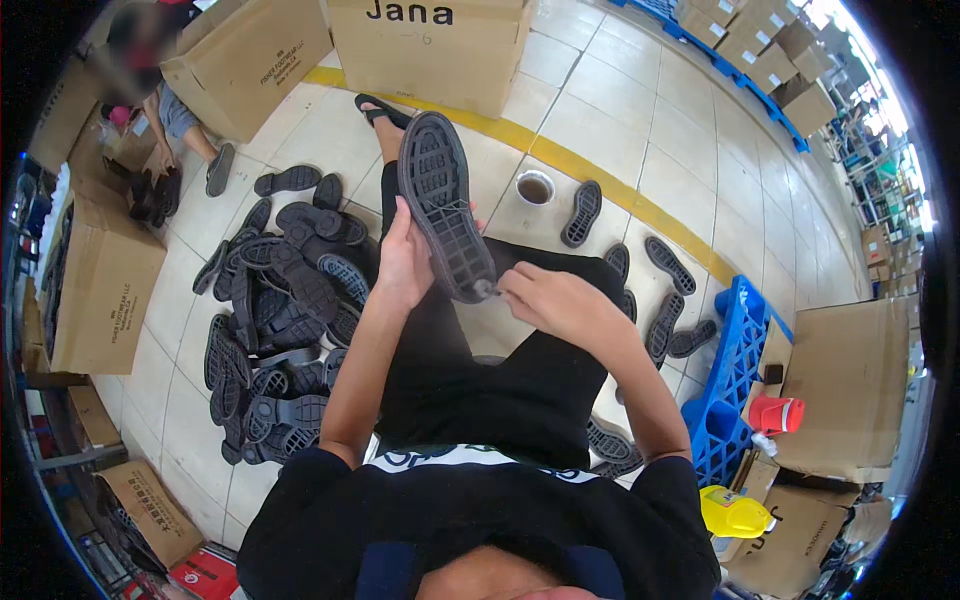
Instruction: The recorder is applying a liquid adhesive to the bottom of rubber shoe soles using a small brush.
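Observation:
A dark grey shoe sole [440, 180] is raised over my lap, its gridded, hollow side facing up. My left hand [405, 255] wraps round its left edge, with fingertips showing at the far side. At the sole's near end my right hand [550, 298] pinches a small thing with a pale grey, tuft-like tip [485, 288]; that tip touches the rim there. Its handle is mostly hidden by my fingers, so I cannot make out its exact kind.
A heap of soles [285, 310] lies to the left. Loose soles [665, 325] and a cup of brown liquid [535, 188] are on the right floor. Beyond stand a blue pallet [720, 420], yellow jug [735, 512] and cartons [430, 60]. Another person's hand [165, 155] is far left.

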Demonstrator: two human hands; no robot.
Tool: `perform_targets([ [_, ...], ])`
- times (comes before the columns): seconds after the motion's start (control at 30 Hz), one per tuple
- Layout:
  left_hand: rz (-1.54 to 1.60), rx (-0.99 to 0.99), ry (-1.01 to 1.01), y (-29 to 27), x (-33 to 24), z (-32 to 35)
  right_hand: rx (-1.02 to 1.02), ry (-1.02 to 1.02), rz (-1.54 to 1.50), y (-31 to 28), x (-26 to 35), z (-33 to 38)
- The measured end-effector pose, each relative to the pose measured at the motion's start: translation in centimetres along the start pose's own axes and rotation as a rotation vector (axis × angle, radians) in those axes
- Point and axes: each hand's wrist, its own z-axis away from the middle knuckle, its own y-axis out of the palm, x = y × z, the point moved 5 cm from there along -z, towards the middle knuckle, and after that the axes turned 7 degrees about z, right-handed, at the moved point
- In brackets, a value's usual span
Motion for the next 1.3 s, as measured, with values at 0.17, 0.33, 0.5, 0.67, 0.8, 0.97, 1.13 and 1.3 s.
perform_targets([
  [0.17, -0.004, 0.046, -0.040, -0.1, 0.3, 0.7, -0.494, -0.048, 0.054, -5.0, -0.3, -1.9],
  [0.33, -0.035, 0.086, -0.074, 0.9, 0.9, 1.8, -0.661, -0.111, 0.063, -7.3, -0.7, -5.6],
  [0.5, -0.084, 0.142, -0.087, 1.9, 0.9, 2.7, -0.655, -0.266, 0.470, -7.8, 0.1, -7.6],
  [0.67, -0.063, 0.182, -0.101, 2.3, 0.8, 3.0, -0.622, -0.307, 0.596, -8.0, 0.2, -8.2],
  [0.8, -0.036, 0.175, -0.121, 2.1, 1.0, 3.1, -0.658, -0.266, 0.652, -7.7, 0.4, -8.5],
  [0.97, -0.063, 0.162, -0.115, 1.5, 1.0, 3.1, -0.601, -0.144, 0.753, -6.2, 0.2, -8.7],
  [1.13, -0.001, 0.142, -0.093, 1.4, 1.0, 2.5, -0.456, 0.017, 0.684, -3.5, 0.6, -7.7],
  [1.3, -0.072, -0.130, -0.006, 0.2, 0.0, 2.0, -0.353, -0.037, 0.585, -1.9, 1.8, -5.5],
])
